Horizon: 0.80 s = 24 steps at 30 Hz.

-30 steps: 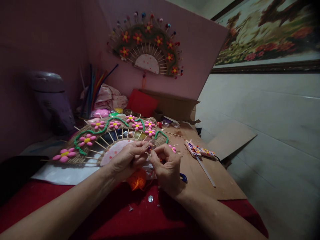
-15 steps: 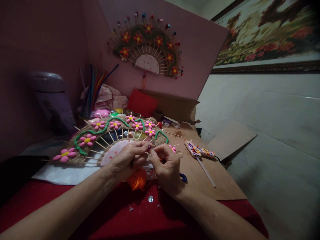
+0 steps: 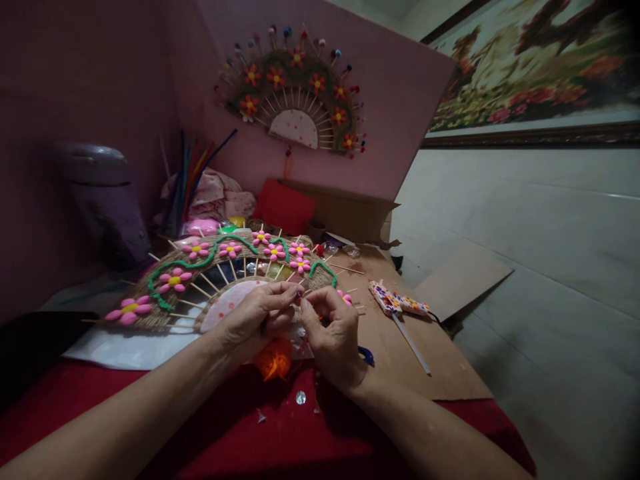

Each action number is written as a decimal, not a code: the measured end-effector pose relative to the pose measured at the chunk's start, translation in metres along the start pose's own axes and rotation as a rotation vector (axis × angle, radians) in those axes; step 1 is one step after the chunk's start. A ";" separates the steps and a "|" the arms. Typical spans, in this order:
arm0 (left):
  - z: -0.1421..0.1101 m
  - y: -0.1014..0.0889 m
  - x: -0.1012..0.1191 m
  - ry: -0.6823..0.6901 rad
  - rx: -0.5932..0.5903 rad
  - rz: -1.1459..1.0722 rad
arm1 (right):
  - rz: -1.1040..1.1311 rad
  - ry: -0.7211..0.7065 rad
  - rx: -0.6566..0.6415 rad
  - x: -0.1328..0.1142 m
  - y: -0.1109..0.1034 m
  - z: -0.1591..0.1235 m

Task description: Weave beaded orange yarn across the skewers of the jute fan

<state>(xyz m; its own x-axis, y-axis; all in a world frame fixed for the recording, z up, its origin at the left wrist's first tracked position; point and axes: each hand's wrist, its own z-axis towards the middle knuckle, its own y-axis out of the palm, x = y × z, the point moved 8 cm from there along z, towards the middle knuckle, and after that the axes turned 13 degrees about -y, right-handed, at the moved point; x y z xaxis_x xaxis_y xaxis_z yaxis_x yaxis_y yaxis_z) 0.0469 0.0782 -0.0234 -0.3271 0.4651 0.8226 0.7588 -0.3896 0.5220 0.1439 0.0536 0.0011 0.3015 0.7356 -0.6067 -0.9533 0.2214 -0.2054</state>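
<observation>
Desk (image 3: 215, 427): covered with red cloth, on which the other articles at the front are laid. Framed picture (image 3: 545, 73): hung on the tiled wall at right. Lying fan (image 3: 247, 248): half-round, wound with brown cord, trimmed with pink flowers and a green wavy strip, laid over white sheeting. Hung fan (image 3: 293, 70): similar in form, with orange flowers and bead-tipped sticks, mounted on the pink wall. Cardboard sheet (image 3: 440, 373): spread at right on the desk. Lavender container (image 3: 107, 207): stood at far left. Red sheet (image 3: 285, 207): propped behind the lying fan.

Left hand (image 3: 265, 310): held before the lying fan; by its grip a small dark bead (image 3: 299, 295) is pinched between thumb and fingertips. Right hand (image 3: 333, 330): held just beside; its grip is pressed together at thumb and forefinger, though whether anything thin is held there cannot be told.

Flower-patterned glue gun (image 3: 393, 299): laid on the cardboard sheet. Orange yarn (image 3: 275, 360): bundled below the hands. Blue handle (image 3: 367, 355): partly hidden by the right hand. Clear disc (image 3: 301, 398): laid on the red cloth. Small dark bead: held up between the two hands.
</observation>
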 end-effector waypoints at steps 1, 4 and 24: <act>0.000 0.001 0.000 -0.003 -0.006 0.003 | -0.001 -0.001 0.001 0.000 0.000 0.000; 0.000 0.002 0.000 -0.007 -0.026 0.015 | 0.003 0.006 0.004 0.001 0.001 0.000; 0.001 -0.001 -0.001 -0.002 -0.009 0.005 | -0.063 -0.031 -0.064 -0.002 0.001 0.001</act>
<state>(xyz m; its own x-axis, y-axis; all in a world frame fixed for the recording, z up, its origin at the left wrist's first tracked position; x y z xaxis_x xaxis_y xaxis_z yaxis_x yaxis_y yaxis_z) 0.0470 0.0788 -0.0248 -0.3221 0.4651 0.8246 0.7551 -0.3992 0.5201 0.1423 0.0533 0.0026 0.3590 0.7412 -0.5672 -0.9292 0.2270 -0.2915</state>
